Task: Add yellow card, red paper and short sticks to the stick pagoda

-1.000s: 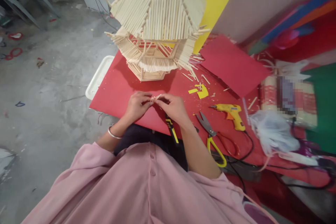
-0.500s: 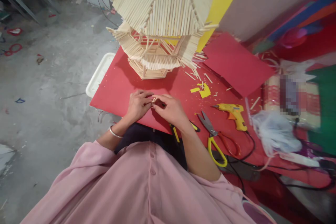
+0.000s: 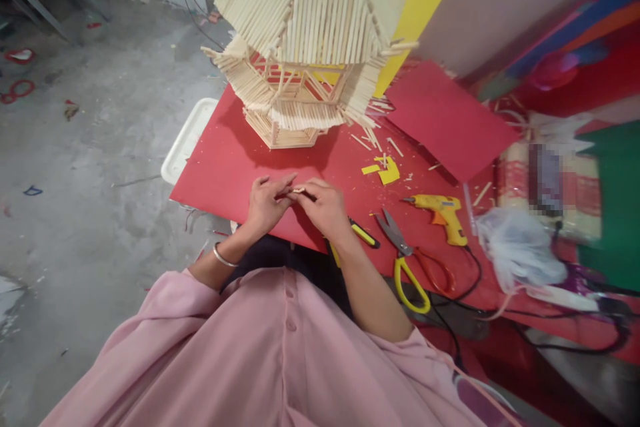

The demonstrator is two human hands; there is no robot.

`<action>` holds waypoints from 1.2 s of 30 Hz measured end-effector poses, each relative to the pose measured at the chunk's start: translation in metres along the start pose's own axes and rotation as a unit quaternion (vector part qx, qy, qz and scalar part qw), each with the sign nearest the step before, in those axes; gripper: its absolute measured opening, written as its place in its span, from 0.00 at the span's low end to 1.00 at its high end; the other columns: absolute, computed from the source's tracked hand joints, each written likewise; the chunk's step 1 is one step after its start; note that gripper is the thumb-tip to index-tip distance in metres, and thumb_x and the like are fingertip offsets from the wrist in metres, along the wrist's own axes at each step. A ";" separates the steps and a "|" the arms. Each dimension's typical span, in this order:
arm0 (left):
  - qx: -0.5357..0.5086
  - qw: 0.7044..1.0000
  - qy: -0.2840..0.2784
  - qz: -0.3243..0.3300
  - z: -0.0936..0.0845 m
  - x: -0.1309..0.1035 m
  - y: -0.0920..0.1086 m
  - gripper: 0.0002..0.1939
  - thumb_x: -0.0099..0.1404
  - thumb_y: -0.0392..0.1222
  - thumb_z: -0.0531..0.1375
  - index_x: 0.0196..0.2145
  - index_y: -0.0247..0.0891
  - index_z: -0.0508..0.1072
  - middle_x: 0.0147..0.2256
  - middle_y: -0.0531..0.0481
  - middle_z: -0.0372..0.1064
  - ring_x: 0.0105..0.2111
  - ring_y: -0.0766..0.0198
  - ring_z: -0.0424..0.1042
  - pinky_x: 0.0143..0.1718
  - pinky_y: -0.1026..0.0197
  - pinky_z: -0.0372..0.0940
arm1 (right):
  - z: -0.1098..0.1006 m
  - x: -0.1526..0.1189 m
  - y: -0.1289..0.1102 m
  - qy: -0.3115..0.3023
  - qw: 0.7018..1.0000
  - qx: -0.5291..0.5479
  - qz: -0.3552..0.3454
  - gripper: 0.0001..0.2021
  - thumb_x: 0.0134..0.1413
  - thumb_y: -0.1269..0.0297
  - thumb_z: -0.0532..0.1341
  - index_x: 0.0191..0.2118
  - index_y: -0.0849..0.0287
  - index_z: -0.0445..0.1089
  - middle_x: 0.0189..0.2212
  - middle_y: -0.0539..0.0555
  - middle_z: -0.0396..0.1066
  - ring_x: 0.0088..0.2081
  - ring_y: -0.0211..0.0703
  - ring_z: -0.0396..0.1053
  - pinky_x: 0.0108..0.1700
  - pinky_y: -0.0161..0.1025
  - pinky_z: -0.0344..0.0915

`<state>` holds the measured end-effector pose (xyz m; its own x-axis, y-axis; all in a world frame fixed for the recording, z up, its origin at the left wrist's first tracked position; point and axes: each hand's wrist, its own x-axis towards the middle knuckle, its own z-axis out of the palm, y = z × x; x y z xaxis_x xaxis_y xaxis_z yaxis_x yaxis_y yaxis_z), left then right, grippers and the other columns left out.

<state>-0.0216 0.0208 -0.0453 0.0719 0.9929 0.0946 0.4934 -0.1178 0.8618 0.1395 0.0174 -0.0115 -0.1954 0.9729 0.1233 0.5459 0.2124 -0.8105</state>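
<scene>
My left hand (image 3: pixel 267 205) and my right hand (image 3: pixel 323 207) meet above the front part of the red board (image 3: pixel 220 167). Between their fingertips is a small pale wooden piece (image 3: pixel 299 191), pinched from both sides; its exact shape is too small to make out. Just beyond my hands stands a pagoda-like model house (image 3: pixel 320 20) of thin wooden sticks, with a tiered roof and a many-sided base. A yellow-and-black utility knife (image 3: pixel 365 235) lies beside my right wrist. Part of another yellow-and-black tool (image 3: pixel 334 253) shows at the board's edge under my right forearm.
To the right lie scissors (image 3: pixel 400 243) with one yellow and one red handle, and a yellow glue gun (image 3: pixel 447 213) with a black cord. Yellow scraps (image 3: pixel 387 171), loose sticks (image 3: pixel 395 147), a red sheet (image 3: pixel 450 120) and a plastic bag (image 3: pixel 523 250) sit farther over.
The small wooden piece has turned between my fingertips and now lies flatter. My left fingers have spread slightly, and my right forearm has shifted, showing more of the utility knife.
</scene>
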 end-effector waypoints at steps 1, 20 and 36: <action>-0.004 1.000 -0.005 -0.002 0.001 -0.001 0.000 0.23 0.60 0.34 0.66 0.53 0.47 0.78 0.39 0.49 0.83 0.44 0.57 0.80 0.64 0.43 0.55 | 0.000 0.000 -0.001 0.001 1.000 -0.002 -0.001 0.06 0.59 0.64 0.65 0.39 0.53 0.81 0.34 0.52 0.77 0.37 0.42 0.74 0.44 0.39 0.68; 0.008 1.000 0.014 -0.012 0.002 0.002 0.000 0.25 0.59 0.28 0.62 0.51 0.48 0.79 0.40 0.50 0.83 0.45 0.57 0.80 0.66 0.41 0.56 | 0.007 0.001 0.000 0.020 0.997 0.062 0.046 0.07 0.57 0.60 0.66 0.38 0.52 0.82 0.36 0.53 0.79 0.38 0.43 0.76 0.46 0.41 0.69; -0.026 0.999 0.016 -0.022 0.001 0.002 0.007 0.07 0.60 0.34 0.68 0.30 0.48 0.81 0.36 0.53 0.83 0.41 0.58 0.80 0.65 0.42 0.54 | -0.028 -0.010 -0.020 0.023 0.992 -0.115 0.053 0.13 0.68 0.58 0.54 0.47 0.52 0.74 0.34 0.54 0.75 0.35 0.45 0.72 0.36 0.39 0.63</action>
<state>-0.0171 0.0218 -0.0392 0.0223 0.9972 0.0711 0.4497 -0.0736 0.8901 0.1535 0.0063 0.0195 -0.0919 0.9930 0.0747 0.7334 0.1182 -0.6694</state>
